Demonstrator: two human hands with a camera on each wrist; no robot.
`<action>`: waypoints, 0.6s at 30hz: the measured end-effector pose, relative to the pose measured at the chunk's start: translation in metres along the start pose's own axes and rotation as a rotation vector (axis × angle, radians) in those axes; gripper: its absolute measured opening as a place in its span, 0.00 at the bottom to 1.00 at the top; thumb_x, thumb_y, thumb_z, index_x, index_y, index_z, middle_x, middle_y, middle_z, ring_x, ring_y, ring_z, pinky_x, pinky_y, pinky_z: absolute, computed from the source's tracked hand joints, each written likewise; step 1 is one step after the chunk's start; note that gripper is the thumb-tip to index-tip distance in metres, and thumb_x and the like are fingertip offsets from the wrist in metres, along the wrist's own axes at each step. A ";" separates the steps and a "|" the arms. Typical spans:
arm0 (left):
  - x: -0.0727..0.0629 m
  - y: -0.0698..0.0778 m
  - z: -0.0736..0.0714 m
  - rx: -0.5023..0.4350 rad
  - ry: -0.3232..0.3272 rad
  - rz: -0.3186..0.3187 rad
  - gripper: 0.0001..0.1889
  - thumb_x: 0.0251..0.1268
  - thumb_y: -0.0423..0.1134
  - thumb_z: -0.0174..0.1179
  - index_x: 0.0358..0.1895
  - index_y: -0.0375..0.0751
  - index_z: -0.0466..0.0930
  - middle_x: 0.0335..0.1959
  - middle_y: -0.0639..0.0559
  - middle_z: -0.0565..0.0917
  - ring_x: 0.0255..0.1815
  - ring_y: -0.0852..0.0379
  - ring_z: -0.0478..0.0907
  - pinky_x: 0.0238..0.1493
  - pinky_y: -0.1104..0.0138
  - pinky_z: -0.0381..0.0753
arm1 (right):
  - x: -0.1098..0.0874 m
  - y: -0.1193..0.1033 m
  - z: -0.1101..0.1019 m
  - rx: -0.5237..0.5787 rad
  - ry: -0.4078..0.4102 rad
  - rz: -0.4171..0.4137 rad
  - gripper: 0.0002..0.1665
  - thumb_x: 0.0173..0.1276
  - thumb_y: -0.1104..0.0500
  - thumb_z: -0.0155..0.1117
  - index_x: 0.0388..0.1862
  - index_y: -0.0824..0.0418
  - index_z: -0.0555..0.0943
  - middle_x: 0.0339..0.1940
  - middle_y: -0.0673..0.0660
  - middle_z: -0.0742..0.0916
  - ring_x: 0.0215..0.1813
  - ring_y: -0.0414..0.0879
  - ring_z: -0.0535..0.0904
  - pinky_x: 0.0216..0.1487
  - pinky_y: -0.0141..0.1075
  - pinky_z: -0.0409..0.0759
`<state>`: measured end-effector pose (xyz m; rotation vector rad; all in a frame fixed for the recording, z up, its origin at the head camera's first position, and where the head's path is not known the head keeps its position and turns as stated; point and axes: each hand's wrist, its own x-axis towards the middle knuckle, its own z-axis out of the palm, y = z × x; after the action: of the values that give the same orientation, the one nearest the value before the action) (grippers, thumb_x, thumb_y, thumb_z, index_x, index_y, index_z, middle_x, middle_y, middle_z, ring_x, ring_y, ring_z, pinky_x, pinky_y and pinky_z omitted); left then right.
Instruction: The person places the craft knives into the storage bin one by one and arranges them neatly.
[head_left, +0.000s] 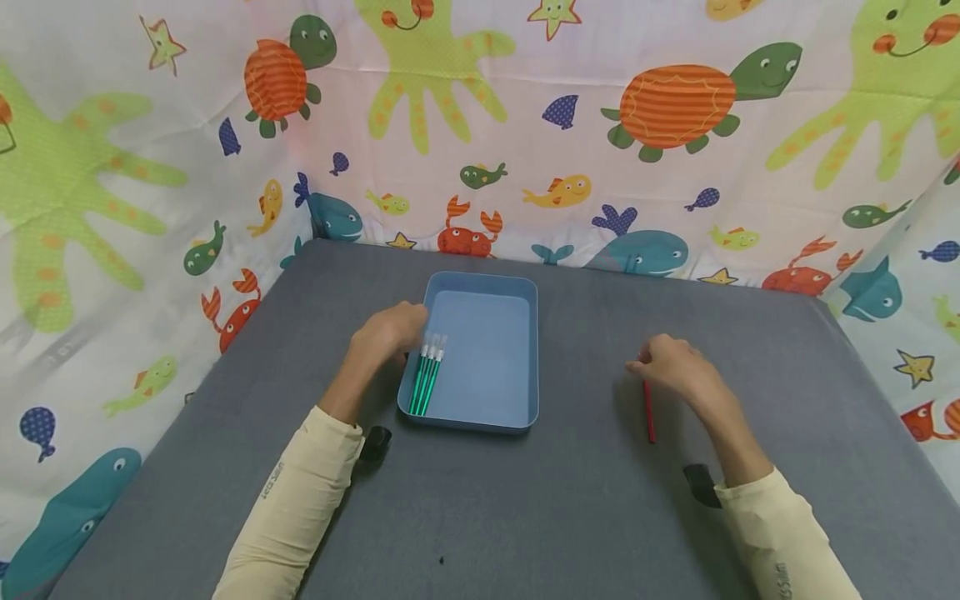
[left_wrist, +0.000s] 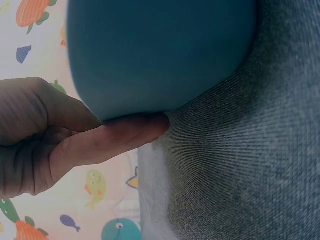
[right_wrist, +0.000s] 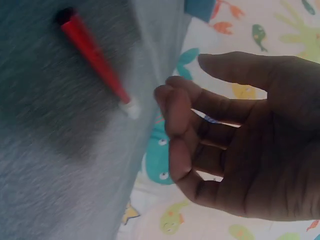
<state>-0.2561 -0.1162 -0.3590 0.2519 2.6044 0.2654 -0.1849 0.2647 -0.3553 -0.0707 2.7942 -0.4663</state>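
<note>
A shallow blue tray (head_left: 487, 358) stands on the grey table. Several slim green sticks (head_left: 425, 383) with pale, clear-looking tips lie side by side along its left wall; their exact kind is unclear. My left hand (head_left: 388, 332) holds the tray's left rim. In the left wrist view, the fingers (left_wrist: 125, 135) press the tray's outer wall (left_wrist: 160, 60) while the thumb goes behind it. Over on the right, my right hand (head_left: 675, 367) hovers with loosely bent fingers above a slim red stick (head_left: 649, 412). The right wrist view shows this red stick (right_wrist: 97, 60), white-tipped and dark-ended, apart from the fingers.
Grey cloth covers the table (head_left: 465, 508). A printed curtain (head_left: 480, 125) with sea animals rises behind it and along both sides. A small dark speck (head_left: 441, 560) lies near the front. Black wrist devices (head_left: 375, 443) are partly visible at both sleeves.
</note>
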 end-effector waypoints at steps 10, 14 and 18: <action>0.000 0.000 0.000 0.014 -0.003 -0.014 0.17 0.76 0.29 0.59 0.64 0.30 0.76 0.48 0.38 0.84 0.41 0.49 0.84 0.38 0.62 0.88 | 0.000 0.019 0.012 0.018 -0.047 0.086 0.16 0.71 0.56 0.66 0.25 0.62 0.76 0.23 0.51 0.70 0.28 0.45 0.67 0.29 0.39 0.63; 0.000 0.000 0.000 0.003 -0.002 -0.018 0.18 0.76 0.29 0.59 0.65 0.31 0.76 0.49 0.38 0.84 0.41 0.49 0.84 0.38 0.62 0.88 | 0.001 0.022 0.015 0.020 -0.069 0.111 0.18 0.70 0.55 0.67 0.23 0.60 0.73 0.22 0.51 0.71 0.28 0.45 0.67 0.29 0.39 0.64; 0.001 0.001 0.001 0.006 -0.007 -0.019 0.18 0.76 0.30 0.58 0.65 0.31 0.75 0.48 0.38 0.84 0.41 0.49 0.84 0.37 0.63 0.88 | 0.002 0.024 0.017 0.014 -0.070 0.135 0.20 0.68 0.54 0.68 0.20 0.57 0.72 0.21 0.50 0.70 0.27 0.45 0.67 0.29 0.40 0.64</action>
<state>-0.2565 -0.1149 -0.3603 0.2301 2.5999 0.2501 -0.1809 0.2815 -0.3791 0.1017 2.7052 -0.4414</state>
